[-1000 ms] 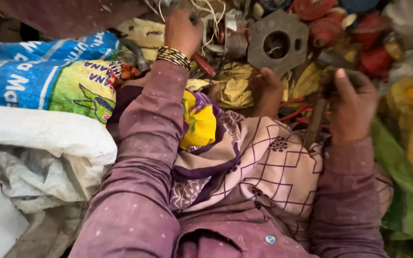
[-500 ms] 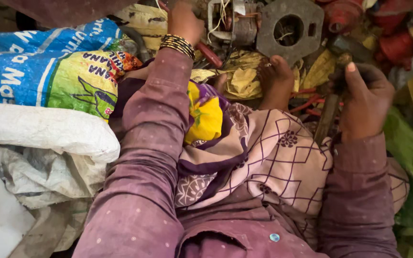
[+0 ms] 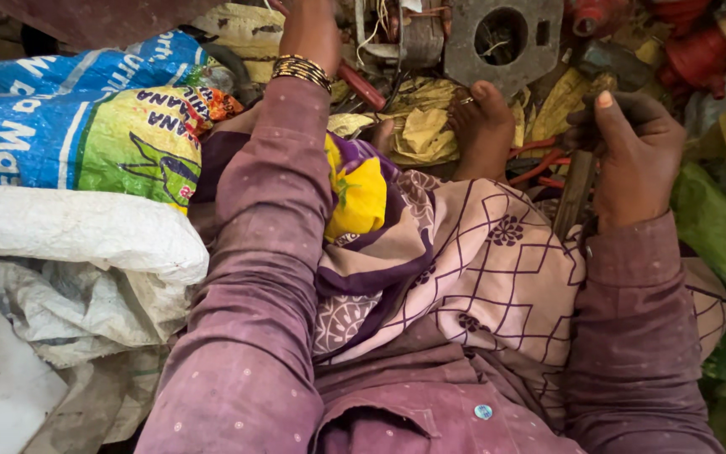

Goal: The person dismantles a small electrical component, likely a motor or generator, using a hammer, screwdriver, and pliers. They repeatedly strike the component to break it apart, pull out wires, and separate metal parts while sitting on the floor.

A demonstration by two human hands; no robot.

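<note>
While the left hand (image 3: pixel 311 34) steadies the motor (image 3: pixel 418 38) at twelve o'clock, fingers hidden, the right hand (image 3: pixel 636 155) grips a hammer (image 3: pixel 577 189), poised at two o'clock; aim matters.

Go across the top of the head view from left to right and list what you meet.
Blue and green printed sack → left hand with gold bangles → grey metal plate with a round hole → right hand gripping a hammer handle → red parts.
</note>
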